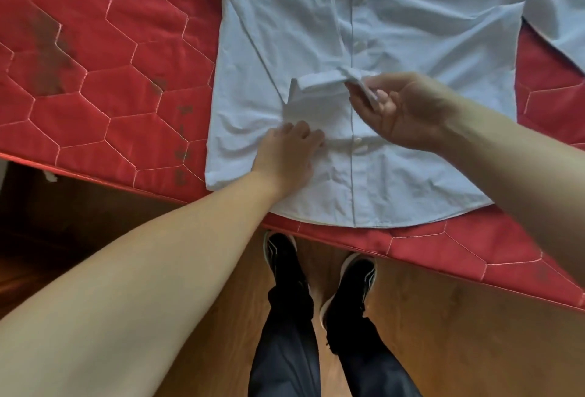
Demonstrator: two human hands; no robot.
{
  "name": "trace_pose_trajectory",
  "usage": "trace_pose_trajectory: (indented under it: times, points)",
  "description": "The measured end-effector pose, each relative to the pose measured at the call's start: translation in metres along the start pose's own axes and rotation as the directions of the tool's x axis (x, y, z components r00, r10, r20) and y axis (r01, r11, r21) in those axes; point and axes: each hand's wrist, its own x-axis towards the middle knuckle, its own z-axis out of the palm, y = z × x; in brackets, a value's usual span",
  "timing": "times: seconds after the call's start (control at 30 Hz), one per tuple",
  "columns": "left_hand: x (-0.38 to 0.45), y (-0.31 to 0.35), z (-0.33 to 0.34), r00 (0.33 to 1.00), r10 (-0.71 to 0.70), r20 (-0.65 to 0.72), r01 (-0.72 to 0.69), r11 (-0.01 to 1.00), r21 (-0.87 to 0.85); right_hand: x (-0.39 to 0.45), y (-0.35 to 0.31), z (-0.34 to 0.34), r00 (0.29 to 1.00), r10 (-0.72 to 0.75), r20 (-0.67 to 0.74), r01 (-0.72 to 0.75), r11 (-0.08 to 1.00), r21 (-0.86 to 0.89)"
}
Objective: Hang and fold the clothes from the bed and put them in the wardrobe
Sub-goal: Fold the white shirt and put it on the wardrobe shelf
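A pale blue button-up shirt (411, 32) lies flat, front up, on the red quilted mattress (95, 64), with its hem at the near edge. One long sleeve (285, 32) is folded diagonally across the chest. My right hand (402, 108) pinches that sleeve's cuff (319, 80) above the button placket. Lower down, my left hand (288, 156) presses palm down on the shirt's lower left panel, fingers curled against the cloth. The other sleeve (554, 17) spreads out toward the right edge of the view.
The mattress's near edge (443, 257) runs diagonally across the view. Below it is a wooden floor (459, 333), where my legs in dark trousers and black shoes (281, 257) stand close to the bed. Dark stains mark the mattress on the left.
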Motion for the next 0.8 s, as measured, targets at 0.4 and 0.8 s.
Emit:
trace_pose_trajectory:
  times: [0.4,0.8]
  points:
    - [-0.036,0.041,0.021,0.923,0.133,0.362,-0.145,0.989,0.004,0.014,0.033,-0.057,0.971,0.094,-0.222,-0.194,0.851,-0.488]
    - [-0.055,-0.011,0.006,0.832,-0.419,0.364,0.554,0.663,-0.504,0.014,0.057,-0.074,0.956,-0.074,-0.283,-0.227,0.423,-0.877]
